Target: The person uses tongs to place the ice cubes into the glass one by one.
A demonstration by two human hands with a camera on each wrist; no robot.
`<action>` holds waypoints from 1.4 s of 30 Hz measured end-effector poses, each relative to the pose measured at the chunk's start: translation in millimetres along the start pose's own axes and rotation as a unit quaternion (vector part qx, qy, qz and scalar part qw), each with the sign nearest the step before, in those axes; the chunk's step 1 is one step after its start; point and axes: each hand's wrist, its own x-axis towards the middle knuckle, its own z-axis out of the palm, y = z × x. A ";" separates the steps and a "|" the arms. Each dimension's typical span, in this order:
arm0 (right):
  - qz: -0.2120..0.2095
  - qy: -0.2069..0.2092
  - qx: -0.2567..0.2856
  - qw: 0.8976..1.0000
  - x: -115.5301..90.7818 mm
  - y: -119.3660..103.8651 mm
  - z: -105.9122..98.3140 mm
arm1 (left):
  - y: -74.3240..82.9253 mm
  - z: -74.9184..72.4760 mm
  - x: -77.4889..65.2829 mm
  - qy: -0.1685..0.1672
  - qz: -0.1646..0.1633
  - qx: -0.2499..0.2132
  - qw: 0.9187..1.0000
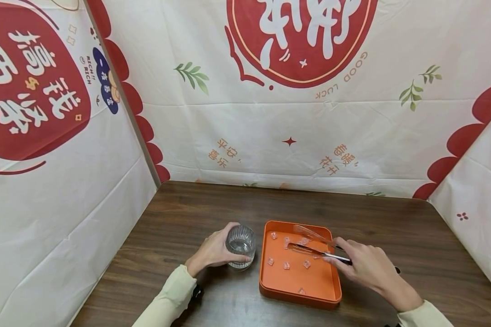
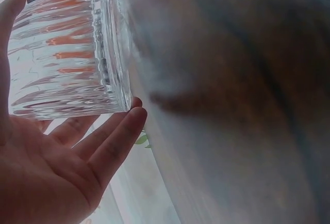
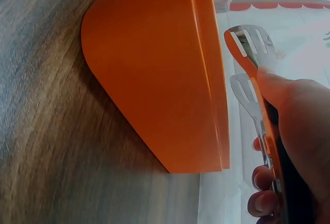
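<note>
My left hand (image 1: 217,249) grips a clear ribbed drinking glass (image 1: 241,243), thumb on the near side and fingers round the far side. In the left wrist view the glass (image 2: 67,53) lies between thumb and fingers, its base toward the table. My right hand (image 1: 366,265) holds metal serving tongs (image 1: 311,250) with dark handles, their arms spread over an orange tray (image 1: 298,279). Slots show in the tong heads (image 3: 252,43) in the right wrist view. Several small clear cubes (image 1: 286,265) lie scattered in the tray, some partly hidden under the tongs.
The tray stands on a dark wooden table (image 1: 196,200), just right of the glass. Behind the table hangs a white printed cloth (image 1: 245,122) with red designs, and another cloth (image 1: 77,200) covers the left side.
</note>
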 end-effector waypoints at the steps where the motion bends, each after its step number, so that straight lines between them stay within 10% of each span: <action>1: -0.002 -0.003 -0.002 1.000 0.1 -0.8 0.1 | 0.1 -0.2 0.2 0.000 0.000 -0.001 1.000; 42: -0.086 -0.014 -0.032 0.996 -4.3 -16.8 13.5 | 1.8 -2.5 1.0 -0.012 -0.007 -0.012 1.000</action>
